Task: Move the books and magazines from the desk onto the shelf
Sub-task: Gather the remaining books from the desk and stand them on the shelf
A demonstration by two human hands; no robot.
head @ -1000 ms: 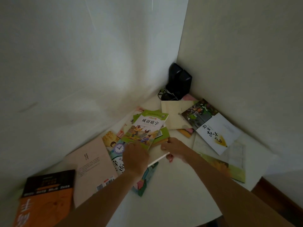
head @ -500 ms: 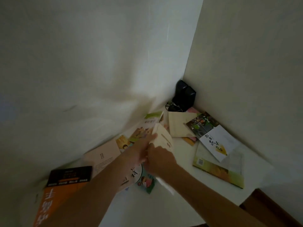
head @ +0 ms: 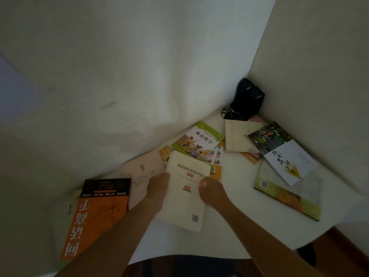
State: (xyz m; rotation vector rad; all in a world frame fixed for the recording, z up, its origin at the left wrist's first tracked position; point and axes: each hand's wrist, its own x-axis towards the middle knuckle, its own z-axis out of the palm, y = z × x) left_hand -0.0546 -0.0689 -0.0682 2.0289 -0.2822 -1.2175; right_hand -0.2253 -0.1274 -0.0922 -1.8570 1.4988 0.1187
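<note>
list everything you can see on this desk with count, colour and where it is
cream book: 1, cream back cover with red print, front centre, held in both hands
orange and black book: 1, front left of the desk
pale pink book: 1, between the orange book and the cream book
green illustrated book: 1, behind the cream book, on top of other colourful books
beige booklet: 1, back, near the corner
white and photo cover book: 1, right, overlapping the beige booklet
yellow-green book: 1, far right, partly under the white one
black speakers: 2, in the corner
desk: 1, white
hands: left and right, each gripping a side of the cream book
</note>
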